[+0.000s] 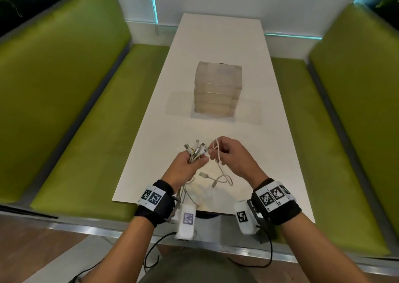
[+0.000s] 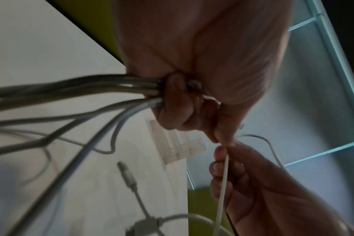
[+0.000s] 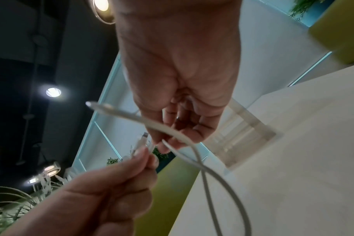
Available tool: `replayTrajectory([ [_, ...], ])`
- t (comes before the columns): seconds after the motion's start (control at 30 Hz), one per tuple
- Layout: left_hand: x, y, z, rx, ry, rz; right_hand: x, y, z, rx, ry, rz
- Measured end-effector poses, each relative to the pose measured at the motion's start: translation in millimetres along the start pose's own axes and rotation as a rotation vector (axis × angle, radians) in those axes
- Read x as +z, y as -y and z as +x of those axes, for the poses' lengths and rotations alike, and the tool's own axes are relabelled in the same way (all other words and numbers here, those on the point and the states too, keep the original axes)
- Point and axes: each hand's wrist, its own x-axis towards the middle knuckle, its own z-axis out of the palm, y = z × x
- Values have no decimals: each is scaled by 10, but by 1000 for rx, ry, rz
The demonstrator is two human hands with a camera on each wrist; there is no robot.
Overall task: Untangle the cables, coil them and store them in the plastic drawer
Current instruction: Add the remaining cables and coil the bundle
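Note:
My left hand [image 1: 190,164] grips a bundle of white cables [image 1: 195,151] above the near end of the white table [image 1: 216,45], plug ends sticking up past the fingers. In the left wrist view the cable bundle [image 2: 91,89] runs out of the fist. My right hand [image 1: 228,153] pinches a thin white cable [image 1: 217,153] right beside the bundle; its loop [image 1: 224,179] hangs to the table. The right wrist view shows that cable [image 3: 172,129] crossing under the fingers. A translucent plastic drawer unit [image 1: 217,88] stands mid-table, drawers closed.
A loose USB plug [image 1: 204,175] lies on the table under the hands. Green benches [image 1: 86,142] flank the table on both sides. A white wall panel with lit teal strips [image 1: 153,1] closes the far end.

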Motion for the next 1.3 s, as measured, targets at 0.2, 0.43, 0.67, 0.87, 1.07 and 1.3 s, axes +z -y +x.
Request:
replayTrajectory([
  [0.2, -11, -27, -14, -28, 28, -76, 138, -47, -16, -70, -114, -342],
  [0.43, -55, 35, -20, -9, -100, -129, 123, -111, 1, -104, 29, -645],
  [0.67, -314, 64, -20, -5, -300, -291, -371, -393, -16, 239, 264, -746],
  [0.87, -374, 126, 0, -14, -278, -224, -594, -424, -10, 136, -117, -352],
  [1.07, -406, 133, -4, 1, -311, -329, -637, -192, 2, -157, -94, -462],
  [1.3, -282, 37, 15, -51, -225, -452, -226, 174, -127, -393, 267, -524],
])
